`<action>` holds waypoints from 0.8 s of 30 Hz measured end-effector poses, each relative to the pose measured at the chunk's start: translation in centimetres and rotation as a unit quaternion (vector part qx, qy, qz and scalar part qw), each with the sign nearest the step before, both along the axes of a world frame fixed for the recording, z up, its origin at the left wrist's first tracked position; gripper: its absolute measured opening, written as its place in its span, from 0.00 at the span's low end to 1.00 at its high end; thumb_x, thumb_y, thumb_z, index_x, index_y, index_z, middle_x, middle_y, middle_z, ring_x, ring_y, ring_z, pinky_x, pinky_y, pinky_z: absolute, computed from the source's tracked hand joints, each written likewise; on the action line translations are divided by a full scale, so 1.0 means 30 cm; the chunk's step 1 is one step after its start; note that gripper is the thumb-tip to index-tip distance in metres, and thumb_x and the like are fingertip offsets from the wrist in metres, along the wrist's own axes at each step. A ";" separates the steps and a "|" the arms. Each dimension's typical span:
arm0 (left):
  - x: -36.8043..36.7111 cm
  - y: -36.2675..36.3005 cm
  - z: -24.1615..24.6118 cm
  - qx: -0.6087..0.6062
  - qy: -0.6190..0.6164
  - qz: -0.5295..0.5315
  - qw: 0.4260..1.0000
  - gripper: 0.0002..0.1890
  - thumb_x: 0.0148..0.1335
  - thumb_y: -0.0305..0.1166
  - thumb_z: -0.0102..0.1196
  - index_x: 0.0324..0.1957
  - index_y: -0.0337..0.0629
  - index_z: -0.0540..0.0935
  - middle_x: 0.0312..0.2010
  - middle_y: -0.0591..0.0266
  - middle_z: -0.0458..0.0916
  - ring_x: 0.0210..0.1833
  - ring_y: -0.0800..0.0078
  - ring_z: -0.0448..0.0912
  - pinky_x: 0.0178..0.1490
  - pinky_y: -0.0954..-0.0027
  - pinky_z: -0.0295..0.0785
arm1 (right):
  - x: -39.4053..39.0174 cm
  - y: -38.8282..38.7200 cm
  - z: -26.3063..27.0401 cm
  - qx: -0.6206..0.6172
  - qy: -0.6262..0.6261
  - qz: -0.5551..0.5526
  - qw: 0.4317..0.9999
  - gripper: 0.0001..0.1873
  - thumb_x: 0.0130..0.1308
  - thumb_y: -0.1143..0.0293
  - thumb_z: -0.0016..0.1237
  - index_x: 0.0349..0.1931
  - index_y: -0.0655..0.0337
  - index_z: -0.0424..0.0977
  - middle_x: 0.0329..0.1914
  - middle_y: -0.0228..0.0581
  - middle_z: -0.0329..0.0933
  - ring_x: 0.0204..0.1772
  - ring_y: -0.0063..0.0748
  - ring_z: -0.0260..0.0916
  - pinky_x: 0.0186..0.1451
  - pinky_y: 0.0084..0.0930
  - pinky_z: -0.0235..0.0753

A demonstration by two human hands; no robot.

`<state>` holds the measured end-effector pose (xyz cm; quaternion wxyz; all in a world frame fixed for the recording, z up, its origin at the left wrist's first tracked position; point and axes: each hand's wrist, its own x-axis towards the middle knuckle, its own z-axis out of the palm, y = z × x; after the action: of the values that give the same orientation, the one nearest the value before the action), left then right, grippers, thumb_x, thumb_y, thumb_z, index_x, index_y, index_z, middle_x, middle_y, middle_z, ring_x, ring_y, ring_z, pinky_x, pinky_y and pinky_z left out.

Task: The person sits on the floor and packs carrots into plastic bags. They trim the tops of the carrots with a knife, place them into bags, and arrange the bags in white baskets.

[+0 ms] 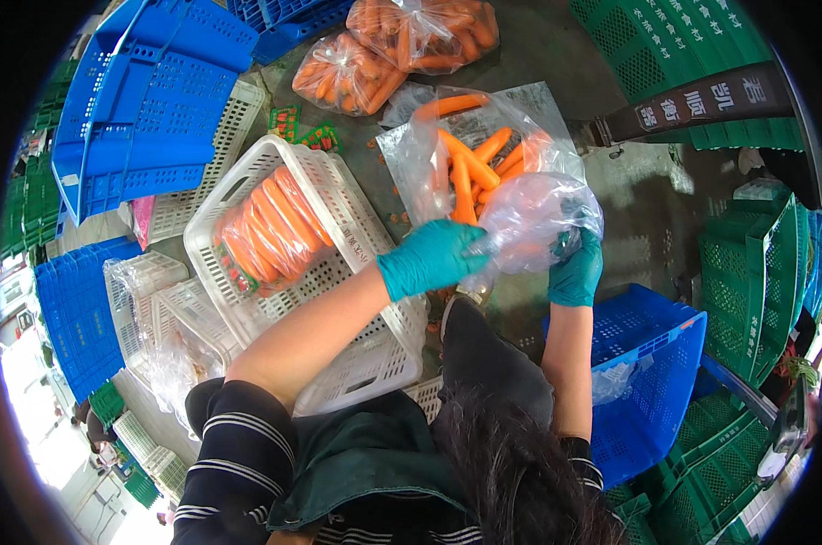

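Observation:
My left hand (432, 260), in a teal glove, grips the near edge of a clear plastic bag (543, 208). Gloved the same way, my right hand (578, 267) holds the right side of the bunched film, which partly hides its fingers. Just beyond both hands, loose carrots (475, 167) lie in clear plastic on the metal platform (564, 139) of a floor scale. Whether the bunched film and the plastic around those carrots are one bag, I cannot tell. At the left, a white perforated crate (285, 146) contains a clear bag of carrots (274, 225) lined up side by side.
Two tied bags of carrots (346, 75) (424, 34) lie past the scale. The scale's dark column (697, 102) bears writing. Blue crates (152, 116) (646, 381) stand left and right, with green crates (744, 272) farther right. Printed packets (302, 129) lie on the floor.

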<state>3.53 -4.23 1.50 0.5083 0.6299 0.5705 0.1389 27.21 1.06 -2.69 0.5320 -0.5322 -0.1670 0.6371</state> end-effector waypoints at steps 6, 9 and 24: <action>0.119 -0.086 0.054 0.119 0.036 -0.019 0.992 0.29 0.56 0.45 0.62 0.58 0.42 0.76 0.46 0.51 0.82 0.50 0.50 0.79 0.54 0.57 0.75 | -0.006 -0.005 0.020 -0.041 0.124 -0.042 0.991 0.24 0.72 0.56 0.39 0.64 0.58 0.65 0.64 0.43 0.69 0.64 0.45 0.67 0.66 0.46 0.68; 0.124 -0.058 0.086 0.223 -0.055 0.189 0.955 0.30 0.53 0.36 0.67 0.58 0.37 0.75 0.46 0.50 0.80 0.48 0.58 0.79 0.54 0.62 0.74 | -0.061 -0.037 0.080 -0.076 0.187 -0.013 0.979 0.25 0.73 0.56 0.39 0.65 0.58 0.64 0.65 0.42 0.67 0.65 0.43 0.66 0.66 0.44 0.68; -0.714 -0.832 0.339 0.018 -0.080 0.519 0.851 0.27 0.70 0.38 0.47 0.69 0.43 0.62 0.63 0.55 0.69 0.62 0.62 0.71 0.62 0.59 0.72 | 0.129 0.014 -0.028 -0.006 -0.094 0.176 0.980 0.20 0.67 0.65 0.52 0.59 0.56 0.73 0.54 0.33 0.77 0.47 0.25 0.74 0.50 0.23 0.72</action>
<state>-17.89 -29.20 11.68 0.3948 0.2375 0.7693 0.4426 31.08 1.48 -3.51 0.3907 -0.5552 -0.3033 0.6687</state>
